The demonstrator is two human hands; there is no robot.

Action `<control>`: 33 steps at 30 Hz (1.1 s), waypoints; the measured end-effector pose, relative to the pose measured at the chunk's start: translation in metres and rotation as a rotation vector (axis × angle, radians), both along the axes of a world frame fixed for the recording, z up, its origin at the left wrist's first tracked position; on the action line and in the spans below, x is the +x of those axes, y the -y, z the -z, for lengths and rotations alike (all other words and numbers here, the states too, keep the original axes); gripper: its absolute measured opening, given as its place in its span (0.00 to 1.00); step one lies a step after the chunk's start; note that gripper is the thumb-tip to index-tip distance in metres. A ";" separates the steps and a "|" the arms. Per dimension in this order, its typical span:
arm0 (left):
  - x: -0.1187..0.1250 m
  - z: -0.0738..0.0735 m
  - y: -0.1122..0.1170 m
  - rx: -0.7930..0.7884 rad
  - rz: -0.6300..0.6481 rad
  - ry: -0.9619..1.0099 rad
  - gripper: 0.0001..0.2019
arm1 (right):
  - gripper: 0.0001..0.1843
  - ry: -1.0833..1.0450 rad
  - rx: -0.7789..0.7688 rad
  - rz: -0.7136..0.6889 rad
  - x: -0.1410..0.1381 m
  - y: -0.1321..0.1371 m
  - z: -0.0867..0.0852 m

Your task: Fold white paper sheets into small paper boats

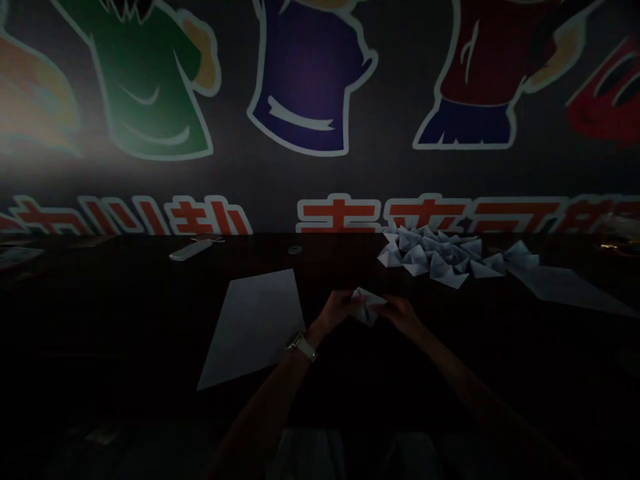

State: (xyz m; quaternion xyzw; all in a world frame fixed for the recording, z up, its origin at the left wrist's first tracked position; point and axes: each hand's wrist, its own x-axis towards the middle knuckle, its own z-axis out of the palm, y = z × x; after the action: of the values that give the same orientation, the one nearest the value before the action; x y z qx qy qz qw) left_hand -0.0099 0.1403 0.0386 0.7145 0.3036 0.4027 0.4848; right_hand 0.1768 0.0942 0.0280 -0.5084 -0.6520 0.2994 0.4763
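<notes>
Between my two hands is a small piece of folded white paper [369, 308], held just above the dark table. My left hand [336, 312], with a watch [295, 341] on its wrist, pinches the paper's left side. On the right side, the fingers of my right hand [404, 316] grip it too. Dim light hides the exact finger positions and the finer folds. Left of my hands lies a flat stack or sheet of white paper [255, 327], partly behind my left wrist. A pile of folded paper boats [433, 253] sits at the back right.
Flat white paper [570, 288] lies right of the pile. A long pale object [191, 250] and a small round disc [295, 250] rest near the table's back edge. Behind the table [150, 300] stands a wall with cartoon figures and large red characters [340, 212].
</notes>
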 end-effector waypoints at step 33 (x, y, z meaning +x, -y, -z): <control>0.009 0.012 0.006 0.266 -0.122 -0.060 0.13 | 0.16 0.376 0.341 0.040 -0.001 -0.001 0.016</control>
State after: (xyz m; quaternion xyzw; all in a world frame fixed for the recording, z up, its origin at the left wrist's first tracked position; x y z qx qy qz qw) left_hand -0.0007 0.1340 0.0264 0.7646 0.3046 0.4465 0.3512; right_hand 0.1754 0.0956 0.0123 -0.4801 -0.7600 0.0759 0.4315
